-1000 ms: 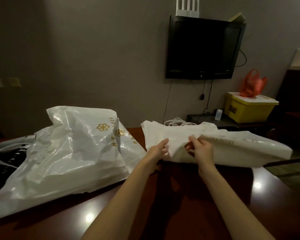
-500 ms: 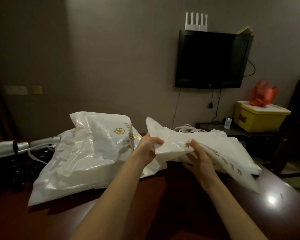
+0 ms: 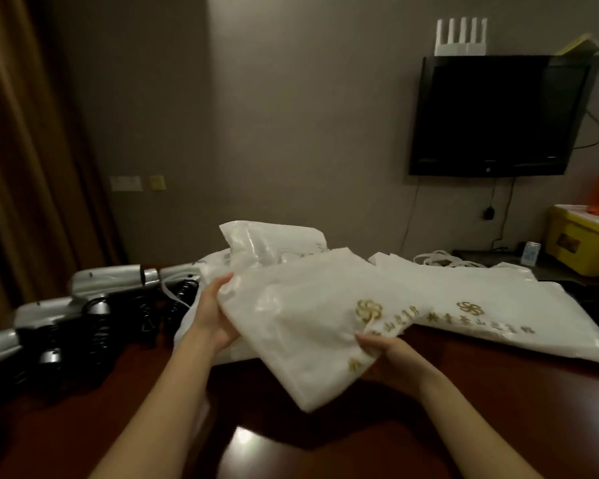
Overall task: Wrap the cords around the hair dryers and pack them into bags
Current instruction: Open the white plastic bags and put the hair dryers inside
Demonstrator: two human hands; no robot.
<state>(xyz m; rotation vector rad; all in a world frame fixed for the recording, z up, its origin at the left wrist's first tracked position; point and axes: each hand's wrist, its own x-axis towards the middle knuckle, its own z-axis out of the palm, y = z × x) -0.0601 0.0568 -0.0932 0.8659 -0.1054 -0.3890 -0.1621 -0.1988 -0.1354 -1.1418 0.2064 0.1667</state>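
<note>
A flat white plastic bag [image 3: 301, 326] with gold print is lifted off the dark wooden table [image 3: 291, 444]. My left hand [image 3: 212, 316] grips its upper left edge and my right hand [image 3: 388, 354] pinches its lower right side. More white bags lie in a flat pile [image 3: 491, 316] to the right, and a fuller bag [image 3: 274, 243] stands behind. At the left lie several silver hair dryers [image 3: 111, 280] with black coiled cords [image 3: 173, 302].
A black TV [image 3: 495, 115] hangs on the wall with a white router on top. A yellow box [image 3: 581, 243] with an orange bag sits on a low stand at the right. A brown curtain [image 3: 21, 150] hangs at the left.
I have lifted one bag off the right pile and pulled it toward me and to the left. The view has swung left, so the hair dryers now show more.
</note>
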